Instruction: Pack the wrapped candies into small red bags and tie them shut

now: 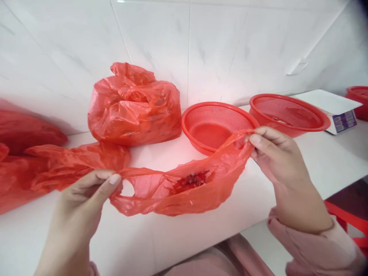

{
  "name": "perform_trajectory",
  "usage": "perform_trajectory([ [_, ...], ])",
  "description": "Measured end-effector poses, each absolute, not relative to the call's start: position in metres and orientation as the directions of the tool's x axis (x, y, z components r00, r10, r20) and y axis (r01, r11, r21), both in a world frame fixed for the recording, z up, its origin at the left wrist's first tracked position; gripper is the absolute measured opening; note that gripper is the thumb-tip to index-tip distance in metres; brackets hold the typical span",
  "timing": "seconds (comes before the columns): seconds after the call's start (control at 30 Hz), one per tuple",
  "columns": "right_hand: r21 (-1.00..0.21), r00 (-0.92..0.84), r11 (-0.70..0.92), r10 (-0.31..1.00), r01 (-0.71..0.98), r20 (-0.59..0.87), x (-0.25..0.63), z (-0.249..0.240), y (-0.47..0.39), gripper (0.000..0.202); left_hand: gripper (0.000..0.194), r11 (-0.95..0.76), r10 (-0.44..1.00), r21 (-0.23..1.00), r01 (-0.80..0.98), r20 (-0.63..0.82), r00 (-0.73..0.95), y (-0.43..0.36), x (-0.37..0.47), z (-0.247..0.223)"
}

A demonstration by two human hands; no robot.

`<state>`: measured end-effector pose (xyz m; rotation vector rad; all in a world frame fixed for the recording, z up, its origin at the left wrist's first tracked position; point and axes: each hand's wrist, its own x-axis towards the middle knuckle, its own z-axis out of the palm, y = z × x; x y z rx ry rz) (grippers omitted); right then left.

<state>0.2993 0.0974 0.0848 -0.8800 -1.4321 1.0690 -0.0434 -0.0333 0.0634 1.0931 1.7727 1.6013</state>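
Between my two hands a thin red plastic bag (195,201) is stretched, its mouth spread toward me. My left hand (83,207) pinches one handle of it between thumb and fingers. The opposite handle is pinched in my right hand (278,157), raised higher, near the rims of the baskets. Down inside the bag lie some small dark red pieces (194,179), too indistinct to name. Just behind the bag stands a red mesh basket (209,132) with nothing seen in it.
A full red bag (138,115) stands by the tiled wall. More red bags (28,168) lie at left. A second red basket (287,111) holds a few small items, beside a white scale (327,101). A red stool (347,218) is at lower right.
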Motion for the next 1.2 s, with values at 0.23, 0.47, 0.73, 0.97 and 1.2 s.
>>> perform_trajectory([
  [0.23, -0.849, -0.257, 0.528, 0.824, 0.023, 0.505, 0.275, 0.133, 0.108, 0.014, 0.025, -0.208, 0.908, 0.958, -0.196, 0.114, -0.403, -0.011, -0.024, 0.113],
  [0.47, -0.806, -0.342, 0.588, 0.771, 0.061, 0.536, 0.276, 0.159, 0.112, 0.019, 0.028, -0.252, 0.91, 0.959, -0.129, 0.19, -0.369, -0.012, -0.031, 0.113],
  [0.73, -0.742, -0.402, 0.664, 0.707, 0.093, 0.582, 0.261, 0.172, 0.121, 0.021, 0.009, -0.409, 0.825, 0.903, 0.134, 0.428, -0.368, -0.001, -0.033, 0.131],
  [0.97, -0.469, -0.86, 0.796, 0.492, 0.382, 0.135, 0.267, 0.162, 0.103, 0.067, 0.017, -0.308, 0.894, 0.947, 0.092, 0.321, -0.313, 0.009, -0.021, 0.136],
  [1.2, -0.507, -0.959, 0.82, 0.278, 0.264, -0.049, 0.294, 0.14, 0.046, 0.033, 0.024, -0.214, 0.891, 0.948, 0.233, 0.288, -0.35, -0.01, -0.037, 0.133],
])
